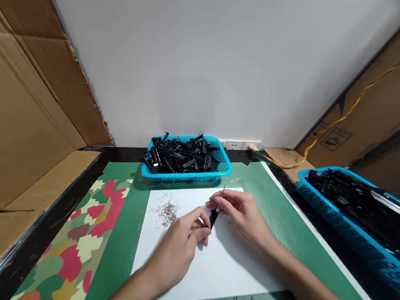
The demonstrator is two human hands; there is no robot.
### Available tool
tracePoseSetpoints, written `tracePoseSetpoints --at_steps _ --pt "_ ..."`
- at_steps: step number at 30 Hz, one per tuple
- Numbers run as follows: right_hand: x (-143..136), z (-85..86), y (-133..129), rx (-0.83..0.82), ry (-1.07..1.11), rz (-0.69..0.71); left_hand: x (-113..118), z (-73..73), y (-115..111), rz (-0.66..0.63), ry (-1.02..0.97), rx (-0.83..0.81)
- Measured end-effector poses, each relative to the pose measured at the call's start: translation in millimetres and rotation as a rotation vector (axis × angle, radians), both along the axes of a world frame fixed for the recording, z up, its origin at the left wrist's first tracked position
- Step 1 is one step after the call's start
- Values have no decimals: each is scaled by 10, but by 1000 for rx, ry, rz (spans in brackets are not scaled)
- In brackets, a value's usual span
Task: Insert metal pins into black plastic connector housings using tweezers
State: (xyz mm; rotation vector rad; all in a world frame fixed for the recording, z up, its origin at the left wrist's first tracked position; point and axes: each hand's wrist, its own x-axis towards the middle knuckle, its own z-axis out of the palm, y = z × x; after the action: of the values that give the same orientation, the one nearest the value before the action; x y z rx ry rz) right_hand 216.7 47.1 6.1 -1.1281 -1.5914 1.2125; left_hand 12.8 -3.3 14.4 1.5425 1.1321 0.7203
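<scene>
Between pinched fingertips, black part [213, 217] mostly hidden

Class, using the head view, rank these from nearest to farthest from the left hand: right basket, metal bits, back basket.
1. Metal bits: left, on white sheet.
2. Back basket: by the wall.
3. Right basket: far right.

Left hand [187, 234] near right hand [242, 212], fingers [202, 215] pinched, forearms [137, 288] converging
</scene>
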Motion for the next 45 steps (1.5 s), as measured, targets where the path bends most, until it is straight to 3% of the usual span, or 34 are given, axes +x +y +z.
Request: tracePoseSetpoints --at_steps 13,20,24,27,34,39,42,45 --pt "-71 -80 -34 77 -8 -42 4 3 13 -8 -36 -20" --pt "183 87 60 183 -70 -95 -48 -100 25 43 -170 -53" --pt "489 254 144 178 -361 56 -53 -82 28 102 -271 -92" --pt "583 295 154 146 -458 152 -57 -43 20 130 -302 -110" --pt "346 201 27 142 -214 204 -84 -32 3 57 -437 -230" --pt "216 232 -44 248 -115 213 -66 -61 13 40 -548 -279" --pt "295 398 -114 378 -164 144 -40 -42 33 127 -464 -146" --pt "584 627 -332 562 -283 -148 -63 -35 64 246 -359 30"
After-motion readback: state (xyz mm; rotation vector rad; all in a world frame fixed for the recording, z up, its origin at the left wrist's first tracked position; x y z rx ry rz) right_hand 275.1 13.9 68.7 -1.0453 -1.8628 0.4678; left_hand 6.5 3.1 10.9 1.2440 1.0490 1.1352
